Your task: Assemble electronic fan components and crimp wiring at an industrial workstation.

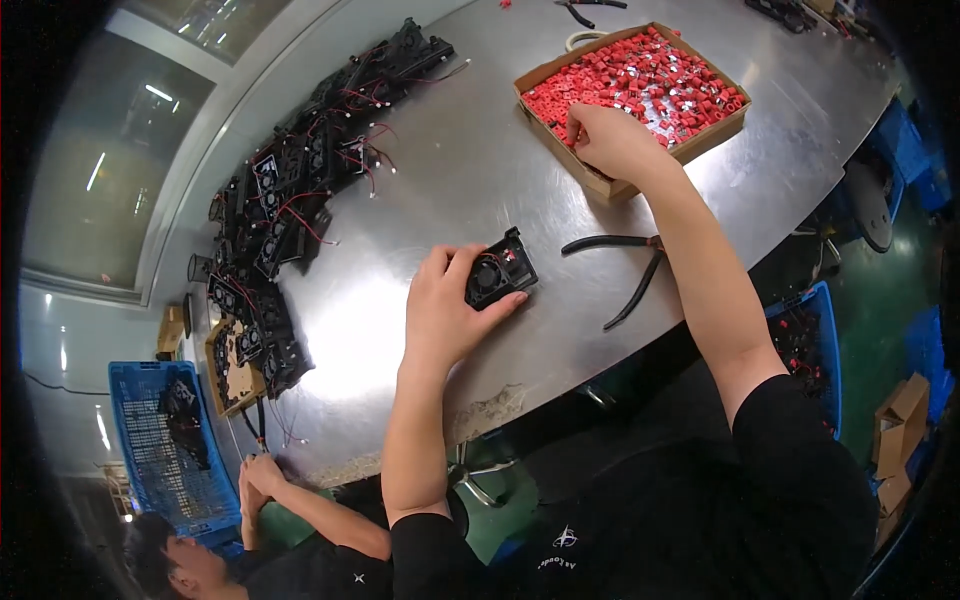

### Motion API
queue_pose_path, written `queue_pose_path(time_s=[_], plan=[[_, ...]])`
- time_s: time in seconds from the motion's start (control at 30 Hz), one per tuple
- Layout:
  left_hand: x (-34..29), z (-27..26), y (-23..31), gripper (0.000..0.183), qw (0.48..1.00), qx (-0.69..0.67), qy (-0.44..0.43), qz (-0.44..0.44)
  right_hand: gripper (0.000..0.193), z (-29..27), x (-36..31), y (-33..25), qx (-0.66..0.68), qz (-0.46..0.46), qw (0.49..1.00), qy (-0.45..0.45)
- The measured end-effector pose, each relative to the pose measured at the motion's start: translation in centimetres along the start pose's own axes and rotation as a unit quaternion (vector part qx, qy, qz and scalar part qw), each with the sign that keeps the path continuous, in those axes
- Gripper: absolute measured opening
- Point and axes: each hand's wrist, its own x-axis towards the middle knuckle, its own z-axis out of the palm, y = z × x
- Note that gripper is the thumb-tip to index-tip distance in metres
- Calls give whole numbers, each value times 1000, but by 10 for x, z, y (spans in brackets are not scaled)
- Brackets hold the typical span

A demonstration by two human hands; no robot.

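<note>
On the metal table, my left hand (440, 310) grips a black fan housing (490, 280), thumb along its near edge and fingers over its far left side. A small round fan sits inside it, and a bit of red shows near its right corner. Farther off to the right, my right hand (620, 145) is over the left edge of a shallow cardboard box (603, 188) full of small red plastic parts (645, 75). Its fingers are pinched together at the parts; whatever lies between them is hidden. Pliers with black handles (640, 285) lie partly behind my right forearm.
Piled black fan housings with red wires (290, 190) line the table's left side. More pliers (585, 12) lie at the far edge. At lower left, a co-worker's hands (262, 475) hold pliers near a small cardboard tray (222, 385). Blue crates (150, 372) stand beyond the table on both sides.
</note>
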Motion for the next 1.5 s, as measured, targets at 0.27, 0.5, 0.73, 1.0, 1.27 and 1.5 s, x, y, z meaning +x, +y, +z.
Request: queue_pose_path(time_s=[0.27, 0.5, 0.73, 1.0, 1.27, 1.5], plan=[[-2, -1, -2, 66, 1000, 6, 4, 5, 18, 2, -13, -40, 158, -97, 975, 125], [-3, -1, -5, 67, 1000, -1, -1, 8, 14, 49, -23, -58, 168, -227, 954, -104], [-3, -2, -3, 67, 1000, -7, -3, 9, 16, 36, -12, -43, 166, -261, 951, -10], [-1, -6, -2, 67, 999, -11, -31, 21, 16, 49, -20, -56, 81, -263, 951, -139], [-2, -7, -1, 66, 999, -17, -36, 13, 12, 44, -25, -59, 149, -265, 945, -123], [-2, -3, -5, 66, 999, -21, -29, 17, 10, 55, -20, -54, 87, -301, 942, -124]])
